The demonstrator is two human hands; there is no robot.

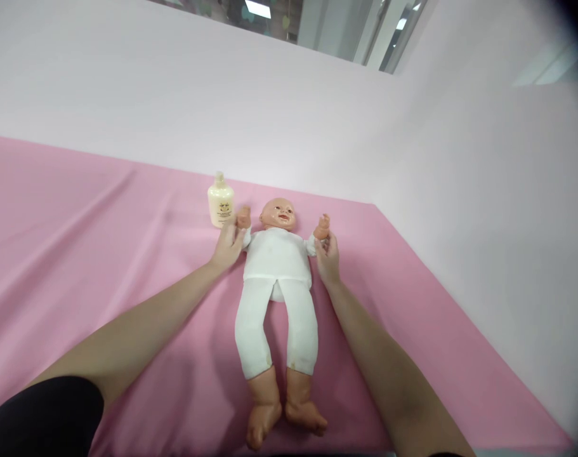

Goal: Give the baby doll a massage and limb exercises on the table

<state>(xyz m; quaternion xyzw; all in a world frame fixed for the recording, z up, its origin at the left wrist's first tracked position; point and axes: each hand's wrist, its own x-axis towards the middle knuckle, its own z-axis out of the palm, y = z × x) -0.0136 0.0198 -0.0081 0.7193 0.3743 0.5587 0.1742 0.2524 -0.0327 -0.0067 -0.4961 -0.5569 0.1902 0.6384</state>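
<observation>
A baby doll [278, 257] in a white top and white trousers lies on its back, head away from me and bare feet towards me. My left hand [229, 246] is closed around the doll's forearm on the left, at the white cuff. On the other side, my right hand [327, 257] grips the doll's other forearm just below its raised hand. Both doll arms are bent up beside its head. Just beyond my left hand stands a cream-coloured pump bottle [221, 202] with dark print, upright. My fingertips are partly hidden behind the doll's sleeves.
A pink sheet [174, 266] with some creases covers the surface under the doll. White walls [289, 127] rise along the far and right sides. Above the far wall, a window [327, 25] shows part of another room.
</observation>
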